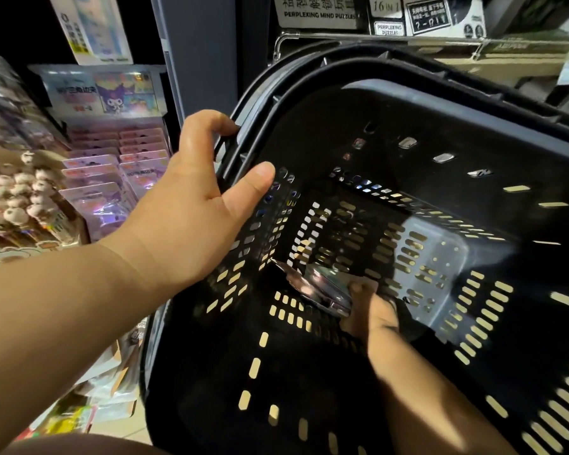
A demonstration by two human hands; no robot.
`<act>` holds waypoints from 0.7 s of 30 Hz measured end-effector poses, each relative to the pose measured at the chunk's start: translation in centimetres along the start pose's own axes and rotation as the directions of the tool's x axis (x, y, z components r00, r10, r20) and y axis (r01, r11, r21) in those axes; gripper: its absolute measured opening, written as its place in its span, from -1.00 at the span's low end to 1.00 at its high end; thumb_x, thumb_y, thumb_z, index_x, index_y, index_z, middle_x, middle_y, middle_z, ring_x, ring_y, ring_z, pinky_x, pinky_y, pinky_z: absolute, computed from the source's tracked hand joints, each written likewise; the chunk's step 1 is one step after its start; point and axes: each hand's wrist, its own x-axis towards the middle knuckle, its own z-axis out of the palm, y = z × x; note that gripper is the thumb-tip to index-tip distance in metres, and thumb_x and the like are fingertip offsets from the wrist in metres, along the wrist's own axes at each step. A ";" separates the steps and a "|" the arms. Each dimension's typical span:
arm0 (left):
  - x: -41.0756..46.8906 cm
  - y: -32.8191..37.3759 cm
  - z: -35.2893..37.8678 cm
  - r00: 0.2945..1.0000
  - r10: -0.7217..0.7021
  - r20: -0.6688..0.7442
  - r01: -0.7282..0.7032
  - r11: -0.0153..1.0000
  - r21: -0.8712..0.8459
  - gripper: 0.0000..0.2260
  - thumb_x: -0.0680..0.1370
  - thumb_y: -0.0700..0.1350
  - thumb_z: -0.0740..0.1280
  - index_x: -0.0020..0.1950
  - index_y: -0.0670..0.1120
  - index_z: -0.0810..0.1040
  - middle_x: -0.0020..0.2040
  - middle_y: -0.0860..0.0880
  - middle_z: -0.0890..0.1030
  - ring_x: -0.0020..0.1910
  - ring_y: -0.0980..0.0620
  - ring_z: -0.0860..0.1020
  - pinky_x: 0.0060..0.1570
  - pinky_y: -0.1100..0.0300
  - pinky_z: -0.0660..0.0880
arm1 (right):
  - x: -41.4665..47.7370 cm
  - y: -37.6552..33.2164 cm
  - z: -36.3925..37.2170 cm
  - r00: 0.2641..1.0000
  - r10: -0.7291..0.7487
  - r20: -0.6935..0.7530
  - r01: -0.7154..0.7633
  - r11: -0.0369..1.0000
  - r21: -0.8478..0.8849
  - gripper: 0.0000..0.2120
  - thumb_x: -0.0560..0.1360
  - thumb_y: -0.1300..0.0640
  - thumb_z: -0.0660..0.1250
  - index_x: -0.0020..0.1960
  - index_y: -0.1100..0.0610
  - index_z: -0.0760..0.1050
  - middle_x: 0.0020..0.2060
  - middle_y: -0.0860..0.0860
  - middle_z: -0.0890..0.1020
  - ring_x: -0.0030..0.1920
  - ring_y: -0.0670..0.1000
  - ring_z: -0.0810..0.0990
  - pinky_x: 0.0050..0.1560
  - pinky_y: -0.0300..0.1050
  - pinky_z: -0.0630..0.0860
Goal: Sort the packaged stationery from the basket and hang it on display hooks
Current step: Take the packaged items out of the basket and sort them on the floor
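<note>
- We see the black basket (342,65) tipped up so its open top faces us. It fills most of the view.
- Its left rim is just beside the hanging card packs (112,165) on the display. Its top rim sits near a shelf of puzzle boxes (319,11). There is little room on those two sides.
- Inside the basket there is lots of open room. The walls and floor are full of small slots, and light shines through them.
- One shiny packet (319,287) is the only thing we can see in the basket. It lies at the floor's left near corner, where the floor meets the wall closest to us. It is tilted, with one pointed corner sticking up to the left.
- Our left grip (194,208) is on the basket's left rim. The fingers curl over the outside of the rim and the thumb presses on the inside wall. The arm comes in from the lower left, fairly straight.
- Our right grip (372,310) is deep in the basket, at the floor. The arm reaches in over the near wall from the lower right. The fingers are curled and pinch the right end of the packet.
- Fluffy-topped pens (17,205) stand at the far left, well apart from the basket.
</note>
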 end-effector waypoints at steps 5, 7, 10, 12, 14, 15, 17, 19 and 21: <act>0.5 -0.2 -0.7 0.996 -0.010 0.092 0.016 0.998 -0.066 -0.63 0.52 0.17 0.25 0.20 0.22 0.11 -0.08 0.00 0.47 -0.24 0.15 0.52 -0.20 0.35 0.38 | -0.9 1.3 -1.1 0.992 0.041 -0.121 -0.057 0.990 -0.132 -0.62 0.64 0.21 0.04 0.45 0.12 0.27 0.33 0.11 0.47 0.29 0.13 0.49 0.29 -0.05 0.37; 0.7 -0.3 -1.0 0.992 -0.024 0.123 0.030 0.998 -0.050 -0.62 0.53 0.15 0.26 0.21 0.22 0.11 -0.11 0.03 0.45 -0.26 0.18 0.47 -0.26 0.44 0.36 | -2.7 1.4 -2.8 0.996 0.001 -0.090 -0.012 0.993 -0.119 -0.59 0.55 0.17 0.21 0.39 0.04 0.28 0.30 0.08 0.44 0.23 0.15 0.53 0.17 -0.04 0.46; 0.5 -0.2 -1.5 0.987 -0.024 0.161 0.029 0.999 -0.028 -0.58 0.54 0.13 0.28 0.29 0.19 0.13 -0.15 0.04 0.46 -0.28 0.14 0.49 -0.38 0.53 0.37 | -4.9 2.0 -5.3 0.999 0.010 -0.042 -0.008 0.999 0.039 -0.44 0.38 0.01 0.45 0.32 0.05 0.34 0.20 0.07 0.52 0.14 0.16 0.54 0.00 -0.10 0.44; 0.3 -0.5 -1.7 0.982 -0.015 0.189 0.019 1.000 -0.017 -0.56 0.54 0.12 0.30 0.29 0.21 0.12 -0.08 0.10 0.46 -0.21 0.12 0.52 -0.32 0.52 0.39 | -5.9 2.2 -7.1 0.999 0.035 0.001 -0.034 0.987 0.160 -0.40 0.32 -0.01 0.52 0.29 0.06 0.40 0.17 0.07 0.57 0.10 0.13 0.56 -0.06 -0.12 0.43; 0.0 -0.8 -1.9 0.977 -0.031 0.213 0.040 0.998 -0.038 -0.52 0.53 0.12 0.32 0.34 0.22 0.12 0.08 0.09 0.47 -0.08 0.07 0.55 -0.17 0.40 0.42 | -7.2 2.2 -8.6 1.000 0.013 0.024 -0.019 0.962 0.271 -0.46 0.25 0.04 0.58 0.17 0.00 0.46 0.10 0.05 0.62 -0.01 0.04 0.57 -0.10 -0.15 0.46; -0.1 -0.9 -2.0 0.975 -0.039 0.217 0.053 0.997 -0.055 -0.49 0.52 0.13 0.33 0.37 0.21 0.13 0.20 0.06 0.45 0.02 0.06 0.52 -0.05 0.30 0.43 | -8.1 2.2 -9.1 1.000 0.006 0.028 -0.015 0.944 0.331 -0.47 0.20 0.06 0.61 0.09 -0.05 0.46 0.05 0.04 0.63 -0.06 -0.01 0.56 -0.09 -0.16 0.48; -0.4 -0.9 -1.9 0.983 -0.024 0.183 0.035 0.998 -0.060 -0.43 0.49 0.15 0.36 0.40 0.18 0.16 0.39 0.03 0.34 0.25 0.10 0.37 0.23 0.17 0.32 | -9.6 2.4 -9.8 0.999 -0.015 0.047 -0.007 0.904 0.428 -0.37 0.07 0.02 0.63 0.08 -0.08 0.46 0.01 -0.02 0.63 -0.05 -0.05 0.58 0.01 -0.11 0.54; -0.8 -0.2 -1.9 0.990 0.019 0.137 -0.014 0.999 -0.032 -0.39 0.47 0.16 0.39 0.42 0.14 0.18 0.44 0.03 0.27 0.39 0.07 0.26 0.31 0.16 0.23 | -11.5 2.5 -11.1 0.996 -0.054 0.065 0.015 0.873 0.488 -0.18 -0.05 -0.06 0.61 0.19 -0.03 0.48 0.01 -0.08 0.63 0.02 -0.02 0.62 0.07 0.01 0.58; -1.3 0.6 -1.9 0.989 0.044 0.139 -0.041 0.999 -0.029 -0.36 0.46 0.17 0.39 0.45 0.12 0.17 0.44 0.06 0.24 0.42 0.07 0.22 0.30 0.20 0.19 | -13.8 1.7 -13.4 0.990 -0.112 0.089 0.054 0.867 0.496 -0.02 -0.13 -0.14 0.61 0.27 0.01 0.45 0.08 -0.07 0.63 0.10 0.01 0.62 0.13 0.08 0.58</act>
